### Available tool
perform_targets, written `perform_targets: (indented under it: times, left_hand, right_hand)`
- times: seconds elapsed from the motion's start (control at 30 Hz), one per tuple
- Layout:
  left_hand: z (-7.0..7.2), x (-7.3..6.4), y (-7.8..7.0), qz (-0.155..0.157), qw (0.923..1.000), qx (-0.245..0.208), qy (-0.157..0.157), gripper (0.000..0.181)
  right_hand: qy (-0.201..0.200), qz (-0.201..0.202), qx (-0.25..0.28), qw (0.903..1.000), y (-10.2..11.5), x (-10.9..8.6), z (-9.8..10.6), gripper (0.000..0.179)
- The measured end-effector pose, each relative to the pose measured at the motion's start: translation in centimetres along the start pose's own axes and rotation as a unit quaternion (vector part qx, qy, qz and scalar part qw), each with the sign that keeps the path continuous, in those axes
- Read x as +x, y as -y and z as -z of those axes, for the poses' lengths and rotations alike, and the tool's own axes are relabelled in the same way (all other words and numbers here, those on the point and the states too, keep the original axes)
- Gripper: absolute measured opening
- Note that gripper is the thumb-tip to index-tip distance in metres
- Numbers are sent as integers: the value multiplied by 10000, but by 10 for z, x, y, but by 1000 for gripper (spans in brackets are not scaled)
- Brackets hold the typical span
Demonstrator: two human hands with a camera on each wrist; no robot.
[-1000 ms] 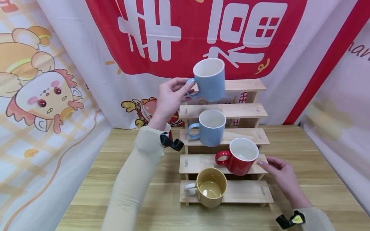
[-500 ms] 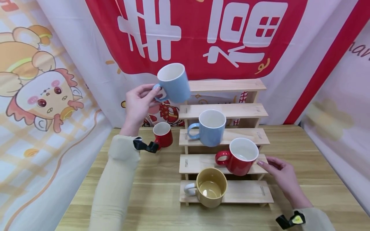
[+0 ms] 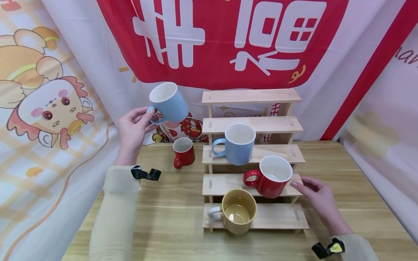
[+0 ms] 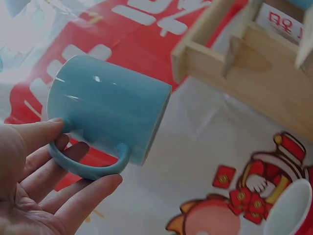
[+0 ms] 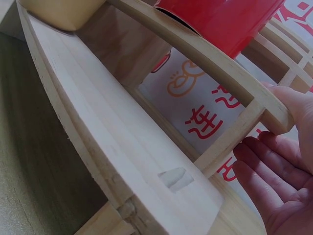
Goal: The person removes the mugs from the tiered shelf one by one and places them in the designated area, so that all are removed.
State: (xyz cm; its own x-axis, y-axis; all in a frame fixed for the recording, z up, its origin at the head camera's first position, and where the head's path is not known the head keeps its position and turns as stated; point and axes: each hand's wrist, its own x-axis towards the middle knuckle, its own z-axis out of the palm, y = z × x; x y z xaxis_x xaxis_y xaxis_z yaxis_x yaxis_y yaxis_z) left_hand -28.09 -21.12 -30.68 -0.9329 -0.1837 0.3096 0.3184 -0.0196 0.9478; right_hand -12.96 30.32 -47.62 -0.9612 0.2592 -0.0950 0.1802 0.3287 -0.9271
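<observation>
1. The left hand [image 3: 133, 127] pinched a tilted blue mug [image 3: 172, 104] by its handle, aloft beside the wooden rack [image 3: 251, 96].
2. The right hand [image 3: 320, 198] gripped the rack's end, seemingly steadying it.
3. Carrying seemed the current step; next, the mug likely needed levelling.

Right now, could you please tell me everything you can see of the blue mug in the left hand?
The light blue mug looks like glazed ceramic: a plain, glossy, straight-sided body, a white interior and one curved blue handle. It is held in the air, tilted, with its mouth upward in the head view, to the left of the wooden rack and apart from it. Only the left hand touches it, gripping the handle.
</observation>
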Motion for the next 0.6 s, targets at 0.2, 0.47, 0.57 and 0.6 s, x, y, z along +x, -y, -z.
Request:
perform_targets:
  times: [0.2,0.47,0.57,0.6]
  left_hand:
    - [15,-2,26,131,9998,38,-146,33]
    - [32,-9,57,596,9961,51,-653,32]
    - [38,-10,69,698,9937,68,-868,33]
    - [40,-10,73,690,9934,72,-916,33]
  right_hand:
    - [25,-15,-32,10000,1,0,1,69]
    - [24,-20,-48,10000,3,0,1,69]
    - [5,-26,-51,10000,3,0,0,69]
    - [-6,-29,-54,10000,3,-1,0,69]
